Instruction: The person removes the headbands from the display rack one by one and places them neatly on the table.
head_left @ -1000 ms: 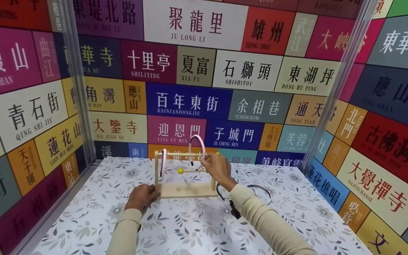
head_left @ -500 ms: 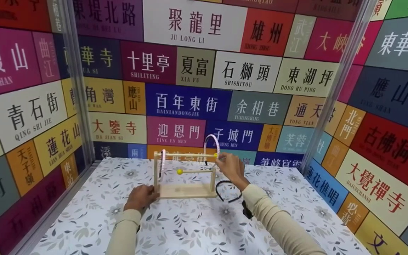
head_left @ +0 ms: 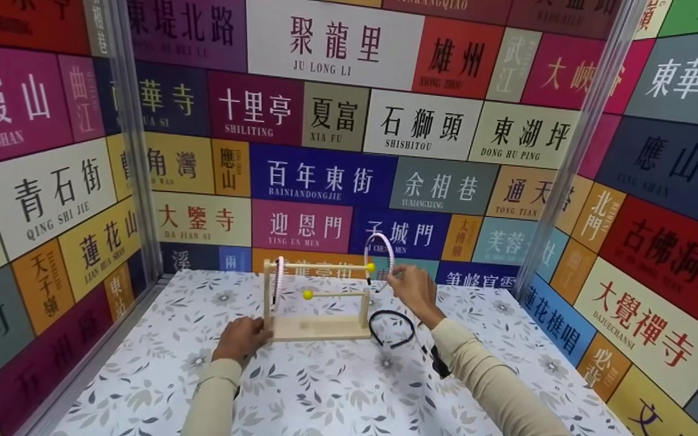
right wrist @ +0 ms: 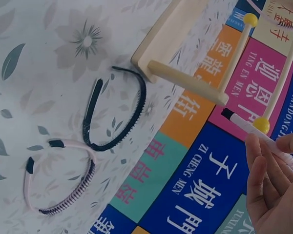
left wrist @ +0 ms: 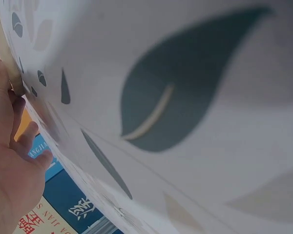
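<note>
A wooden headband stand (head_left: 319, 328) with two yellow-tipped rods is on the table. My left hand (head_left: 241, 339) grips the left end of its base; in the left wrist view, the fingers (left wrist: 1, 78) meet the wood's edge. My right hand (head_left: 417, 293) pinches a pale pink headband (head_left: 392, 249) by one arm, raised just right of the upper rod's yellow ball (head_left: 371, 266). In the right wrist view its dark tip appears close to that ball. Another pale pink headband (head_left: 279, 280) hangs at the upper rod's left end. The lower rod (head_left: 337, 294) carries nothing.
A black headband (head_left: 392, 345) lies on the table right of the stand. Near it, a pink toothed headband (right wrist: 83, 183) shows in the right wrist view. The leaf-patterned tablecloth (head_left: 325, 387) reaches colourful sign-printed walls (head_left: 325, 175) at the back and sides.
My right hand has moved right with the pink headband, from over the upper rod to beyond its yellow end. The left hand and stand have stayed in place.
</note>
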`<state>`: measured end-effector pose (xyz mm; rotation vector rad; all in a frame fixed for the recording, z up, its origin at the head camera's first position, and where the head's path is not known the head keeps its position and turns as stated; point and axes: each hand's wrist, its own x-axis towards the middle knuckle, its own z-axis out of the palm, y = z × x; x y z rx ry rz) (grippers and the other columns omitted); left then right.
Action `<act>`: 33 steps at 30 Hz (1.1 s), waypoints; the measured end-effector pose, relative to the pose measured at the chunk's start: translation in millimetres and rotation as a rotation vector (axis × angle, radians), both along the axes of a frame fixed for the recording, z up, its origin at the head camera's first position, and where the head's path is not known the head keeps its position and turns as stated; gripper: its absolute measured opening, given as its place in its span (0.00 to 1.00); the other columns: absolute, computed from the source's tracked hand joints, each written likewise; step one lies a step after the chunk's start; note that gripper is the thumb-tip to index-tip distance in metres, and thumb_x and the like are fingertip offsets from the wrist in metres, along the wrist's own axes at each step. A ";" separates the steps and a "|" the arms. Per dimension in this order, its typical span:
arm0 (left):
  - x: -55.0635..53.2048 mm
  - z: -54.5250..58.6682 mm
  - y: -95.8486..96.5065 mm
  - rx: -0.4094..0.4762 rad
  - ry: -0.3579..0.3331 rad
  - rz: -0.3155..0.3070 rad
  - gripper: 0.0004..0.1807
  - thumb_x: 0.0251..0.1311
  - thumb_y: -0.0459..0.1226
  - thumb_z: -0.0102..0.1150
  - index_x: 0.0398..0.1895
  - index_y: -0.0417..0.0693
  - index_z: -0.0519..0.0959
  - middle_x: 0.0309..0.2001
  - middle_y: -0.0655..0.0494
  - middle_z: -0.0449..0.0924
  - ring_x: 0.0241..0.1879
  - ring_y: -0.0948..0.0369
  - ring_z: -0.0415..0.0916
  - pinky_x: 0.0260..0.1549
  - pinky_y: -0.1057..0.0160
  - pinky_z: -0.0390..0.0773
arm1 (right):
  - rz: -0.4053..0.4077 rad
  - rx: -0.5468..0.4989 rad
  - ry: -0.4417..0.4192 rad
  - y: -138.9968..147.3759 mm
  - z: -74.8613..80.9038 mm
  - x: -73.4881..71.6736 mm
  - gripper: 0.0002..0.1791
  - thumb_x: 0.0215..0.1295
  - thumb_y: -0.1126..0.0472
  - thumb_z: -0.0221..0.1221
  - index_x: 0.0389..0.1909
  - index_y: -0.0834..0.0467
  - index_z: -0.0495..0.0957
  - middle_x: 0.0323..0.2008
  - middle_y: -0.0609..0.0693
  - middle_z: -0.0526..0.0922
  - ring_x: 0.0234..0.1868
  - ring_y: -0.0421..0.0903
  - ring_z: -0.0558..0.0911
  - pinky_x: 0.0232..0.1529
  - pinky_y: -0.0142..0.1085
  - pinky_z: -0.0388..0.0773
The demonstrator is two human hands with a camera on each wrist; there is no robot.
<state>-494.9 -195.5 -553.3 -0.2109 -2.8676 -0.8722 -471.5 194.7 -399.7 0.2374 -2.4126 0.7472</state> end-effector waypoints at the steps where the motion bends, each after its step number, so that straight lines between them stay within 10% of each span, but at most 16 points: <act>1: 0.0 -0.6 0.0 0.002 -0.003 0.002 0.09 0.66 0.45 0.70 0.39 0.50 0.84 0.29 0.58 0.80 0.29 0.57 0.72 0.32 0.53 0.73 | -0.008 0.000 -0.001 2.7 -0.5 0.0 0.10 0.69 0.55 0.66 0.42 0.55 0.90 0.17 0.45 0.85 0.15 0.40 0.81 0.11 0.32 0.60; 20: -0.9 -0.1 1.5 0.015 -0.023 0.017 0.09 0.67 0.45 0.69 0.42 0.50 0.85 0.32 0.57 0.82 0.31 0.56 0.74 0.36 0.51 0.76 | -0.009 -0.073 -0.094 46.2 -22.6 14.7 0.09 0.70 0.57 0.63 0.39 0.56 0.90 0.22 0.47 0.88 0.17 0.43 0.84 0.11 0.31 0.62; 33: -4.2 -3.9 -1.7 0.013 -0.010 -0.003 0.09 0.67 0.44 0.69 0.40 0.49 0.85 0.29 0.57 0.80 0.29 0.56 0.72 0.33 0.53 0.72 | 0.023 -0.167 -0.331 70.2 -38.1 38.4 0.15 0.73 0.55 0.62 0.47 0.62 0.88 0.31 0.54 0.91 0.25 0.48 0.89 0.19 0.33 0.75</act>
